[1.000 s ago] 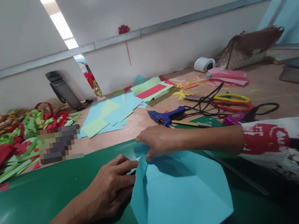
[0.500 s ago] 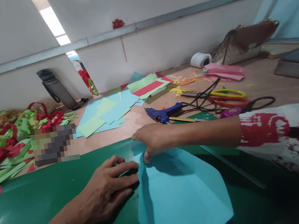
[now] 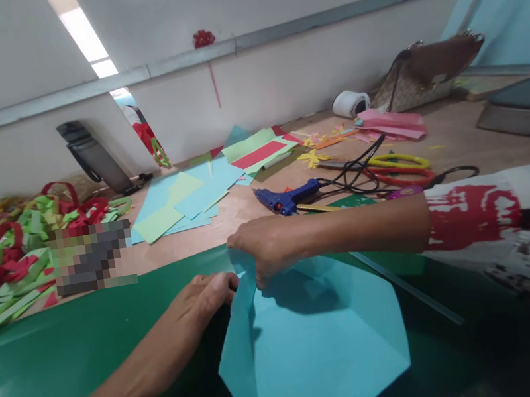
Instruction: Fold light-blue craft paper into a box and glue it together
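Note:
A light blue sheet of paper lies partly folded on a large dark green sheet. My right hand is closed in a pinch on the blue paper's far corner, pressing it down. My left hand reaches in beside that corner, its fingers tucked behind the raised left flap of the paper, so I cannot see them well. Both hands meet at the top of the fold.
A blue glue gun with black cord lies just beyond my right hand. Yellow and red scissors sit to its right. Loose blue, green and red sheets lie further back. A heap of green and red paper strips fills the left. A brown bag and a white tape roll stand by the wall.
My left hand slid from lying flat beside the paper to under its left flap, which has lifted. My right hand stayed on the corner.

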`<state>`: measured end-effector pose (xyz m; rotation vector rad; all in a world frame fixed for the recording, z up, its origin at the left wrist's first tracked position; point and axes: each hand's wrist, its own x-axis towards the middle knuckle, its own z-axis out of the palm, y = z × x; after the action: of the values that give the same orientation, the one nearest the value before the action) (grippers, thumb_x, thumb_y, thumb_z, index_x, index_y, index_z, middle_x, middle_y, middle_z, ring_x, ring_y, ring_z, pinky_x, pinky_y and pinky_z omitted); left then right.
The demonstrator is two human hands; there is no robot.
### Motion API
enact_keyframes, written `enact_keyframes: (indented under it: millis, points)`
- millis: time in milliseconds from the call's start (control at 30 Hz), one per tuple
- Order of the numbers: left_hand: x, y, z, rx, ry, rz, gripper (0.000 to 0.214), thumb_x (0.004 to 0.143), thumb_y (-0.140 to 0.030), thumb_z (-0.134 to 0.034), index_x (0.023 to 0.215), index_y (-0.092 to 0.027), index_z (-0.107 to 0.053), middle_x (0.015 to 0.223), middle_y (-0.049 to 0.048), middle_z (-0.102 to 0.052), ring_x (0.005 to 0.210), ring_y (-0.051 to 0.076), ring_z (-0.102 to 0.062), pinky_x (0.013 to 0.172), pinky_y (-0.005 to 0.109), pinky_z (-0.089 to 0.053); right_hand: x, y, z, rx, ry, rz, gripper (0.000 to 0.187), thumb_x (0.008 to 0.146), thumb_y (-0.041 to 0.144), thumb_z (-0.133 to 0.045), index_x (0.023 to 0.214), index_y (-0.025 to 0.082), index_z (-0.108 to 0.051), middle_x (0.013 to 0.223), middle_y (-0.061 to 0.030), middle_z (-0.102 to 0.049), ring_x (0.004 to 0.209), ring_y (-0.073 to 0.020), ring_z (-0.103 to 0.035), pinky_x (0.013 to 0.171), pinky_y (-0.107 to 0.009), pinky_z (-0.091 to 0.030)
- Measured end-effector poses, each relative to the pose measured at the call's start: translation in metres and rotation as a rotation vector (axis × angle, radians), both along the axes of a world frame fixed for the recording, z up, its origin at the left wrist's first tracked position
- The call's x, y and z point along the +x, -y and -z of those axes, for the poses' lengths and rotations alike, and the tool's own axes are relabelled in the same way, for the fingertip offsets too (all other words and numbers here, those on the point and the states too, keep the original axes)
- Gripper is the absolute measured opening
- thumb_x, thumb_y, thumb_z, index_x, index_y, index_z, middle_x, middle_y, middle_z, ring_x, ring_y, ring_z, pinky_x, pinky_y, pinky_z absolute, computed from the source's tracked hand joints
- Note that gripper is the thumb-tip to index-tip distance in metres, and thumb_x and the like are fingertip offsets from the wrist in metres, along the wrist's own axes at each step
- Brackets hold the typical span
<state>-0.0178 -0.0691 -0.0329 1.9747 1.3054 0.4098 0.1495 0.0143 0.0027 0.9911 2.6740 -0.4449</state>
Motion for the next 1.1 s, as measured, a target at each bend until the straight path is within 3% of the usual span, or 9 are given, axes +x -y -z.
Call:
enact_keyframes:
  millis: [100, 200, 367, 667, 933, 1100]
  points:
    - [0.015, -0.008, -0.008, -0.099, -0.072, -0.04, 0.049, 0.086, -0.053, -0.028, 0.073, -0.017, -0.058, 0.082, 0.005, -0.058, 0.076, 0.02, -0.053, 0.066, 0.029, -0.042, -0.002, 0.003, -0.003, 0.015, 0.023, -0.018, 0.053, 0.061, 0.03, -0.07, 0.11, 0.013, -0.058, 0.106, -0.0113, -0.063, 0.095, -0.0266, -0.058, 0.067, -0.028, -0.043]
    - [0.027, -0.012, -0.01, -0.156, -0.18, -0.083, 0.035, 0.073, -0.048, -0.044, 0.06, -0.016, -0.047, 0.079, 0.0051, -0.053, 0.066, 0.016, -0.048, 0.055, 0.026, -0.036, -0.004, 0.004, -0.003, 0.019, 0.041, -0.027, 0.051, 0.061, 0.03, -0.069, 0.107, 0.012, -0.059, 0.105, -0.0119, -0.063, 0.092, -0.0275, -0.058, 0.063, -0.029, -0.043]
    - [0.031, -0.018, -0.01, -0.264, -0.208, -0.088, 0.012, 0.063, -0.03, -0.039, 0.06, -0.018, -0.038, 0.066, 0.0012, -0.042, 0.059, 0.013, -0.039, 0.051, 0.025, -0.032, -0.005, 0.004, -0.002, 0.029, 0.061, -0.027, 0.051, 0.058, 0.027, -0.072, 0.106, 0.013, -0.06, 0.104, -0.0111, -0.063, 0.087, -0.0262, -0.06, 0.059, -0.028, -0.043]
    - [0.028, -0.023, -0.011, -0.262, -0.233, -0.031, 0.011, 0.061, -0.026, -0.039, 0.055, -0.017, -0.038, 0.07, 0.0034, -0.045, 0.059, 0.014, -0.043, 0.051, 0.025, -0.035, 0.0, -0.005, 0.003, 0.001, 0.001, -0.105, 0.05, 0.058, 0.024, -0.071, 0.104, 0.009, -0.06, 0.099, -0.0122, -0.064, 0.085, -0.0254, -0.059, 0.059, -0.028, -0.043]
    - [0.023, -0.033, -0.01, -0.257, -0.303, -0.034, 0.002, 0.056, -0.018, -0.043, 0.057, -0.017, -0.043, 0.061, 0.0004, -0.047, 0.063, 0.015, -0.047, 0.053, 0.023, -0.032, -0.004, -0.001, 0.001, 0.027, 0.049, -0.039, 0.053, 0.059, 0.025, -0.073, 0.107, 0.01, -0.058, 0.107, -0.0145, -0.06, 0.087, -0.0274, -0.059, 0.058, -0.03, -0.045]
    - [0.022, -0.037, -0.012, -0.239, -0.379, -0.003, 0.006, 0.053, -0.016, -0.041, 0.058, -0.017, -0.044, 0.057, -0.0016, -0.044, 0.057, 0.013, -0.042, 0.05, 0.023, -0.029, -0.004, -0.003, 0.002, 0.03, 0.054, -0.031, 0.055, 0.057, 0.03, -0.074, 0.107, 0.012, -0.059, 0.106, -0.0139, -0.061, 0.086, -0.028, -0.059, 0.06, -0.031, -0.046]
